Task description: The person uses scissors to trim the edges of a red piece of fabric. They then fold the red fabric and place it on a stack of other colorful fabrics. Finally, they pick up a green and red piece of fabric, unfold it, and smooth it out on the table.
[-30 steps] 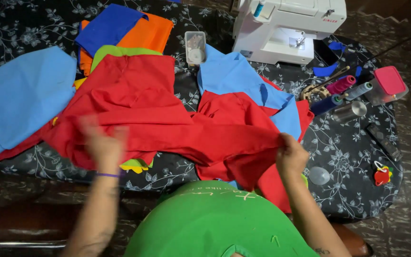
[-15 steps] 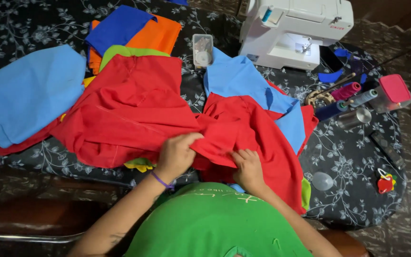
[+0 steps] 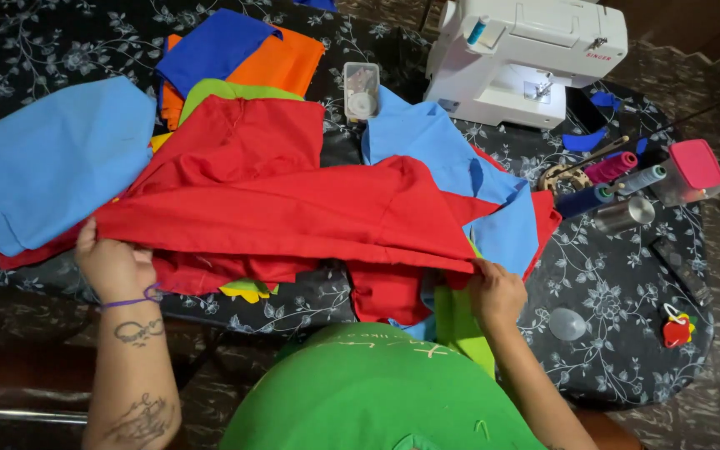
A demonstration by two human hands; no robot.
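Open floral black tablecloth (image 3: 618,350) lies at the near right; beyond it, thread spools (image 3: 618,171) and a white sewing machine (image 3: 527,58) block passage — stacked coloured cloth pieces (image 3: 235,58) crowd the far left.

The red fabric (image 3: 293,208) is a large, plain, matte piece of cloth, spread wide across the middle of the surface (image 3: 627,333) and partly overlapping other coloured fabric pieces. Its near edge is folded over and pulled into a long, nearly straight line that runs from the left hand (image 3: 114,265) at the left end to the right hand (image 3: 497,292) at the right end, each hand gripping the hem. A further layer of the same red cloth lies flat behind the fold, and a short section hangs below the fold near the surface's front edge.
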